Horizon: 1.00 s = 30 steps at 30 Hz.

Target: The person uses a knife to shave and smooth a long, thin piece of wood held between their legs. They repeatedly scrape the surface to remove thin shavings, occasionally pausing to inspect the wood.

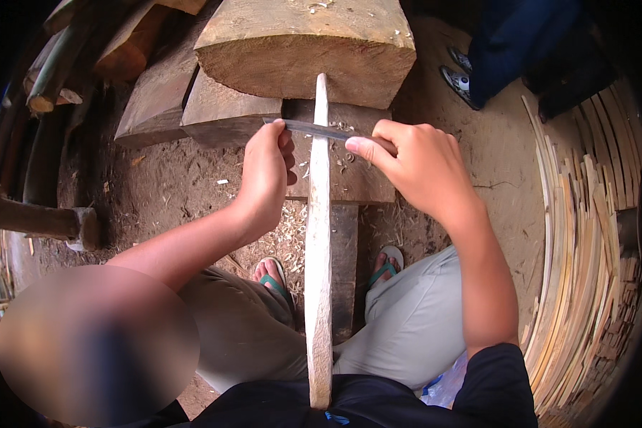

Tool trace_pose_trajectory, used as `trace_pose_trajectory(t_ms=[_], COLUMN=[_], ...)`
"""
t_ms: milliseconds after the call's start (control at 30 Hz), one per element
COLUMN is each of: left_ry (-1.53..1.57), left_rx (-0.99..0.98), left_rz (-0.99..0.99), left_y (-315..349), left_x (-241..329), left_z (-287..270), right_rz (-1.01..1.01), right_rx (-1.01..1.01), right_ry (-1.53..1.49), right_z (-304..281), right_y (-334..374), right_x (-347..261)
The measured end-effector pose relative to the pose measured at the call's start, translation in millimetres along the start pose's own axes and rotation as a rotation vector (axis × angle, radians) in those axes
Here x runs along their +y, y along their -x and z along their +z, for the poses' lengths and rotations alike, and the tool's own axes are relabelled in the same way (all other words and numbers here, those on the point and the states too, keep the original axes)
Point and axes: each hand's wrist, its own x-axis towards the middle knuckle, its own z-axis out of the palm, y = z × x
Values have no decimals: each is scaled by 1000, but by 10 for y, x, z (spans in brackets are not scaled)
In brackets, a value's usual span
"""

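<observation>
A long pale wooden stave (318, 271) runs from my waist up to the end face of a thick wooden block. Across its upper part lies a narrow dark metal blade (326, 131); its exact kind is hard to tell. My right hand (422, 158) is wrapped round the blade's right end, thumb along it. At the other end, my left hand (267, 167) pinches the tip between thumb and curled fingers. The blade touches or nearly touches the stave. The stave's near end rests against my dark shirt.
The thick wooden block (307, 50) stands ahead, with other cut timbers (228, 110) beside it. Curled shavings (292, 232) litter the ground. Long thin wood strips (578, 264) are stacked at right. Another person's dark trousers (521, 53) show at upper right. A blurred patch covers the lower left.
</observation>
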Motion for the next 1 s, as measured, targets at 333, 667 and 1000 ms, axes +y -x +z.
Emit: trace_pose_trajectory(t_ms=[333, 667, 1000], left_ry=[91, 138, 62], left_rx=[-17, -92, -69], left_rz=[-9, 113, 45], left_y=[163, -44, -115], left_x=[-242, -423, -409], left_z=[81, 20, -34], right_rz=[-15, 48, 72], right_rx=[180, 244, 243], right_ry=[283, 323, 331], right_z=[-112, -11, 15], right_y=[218, 293, 302], right_x=[-128, -284, -376])
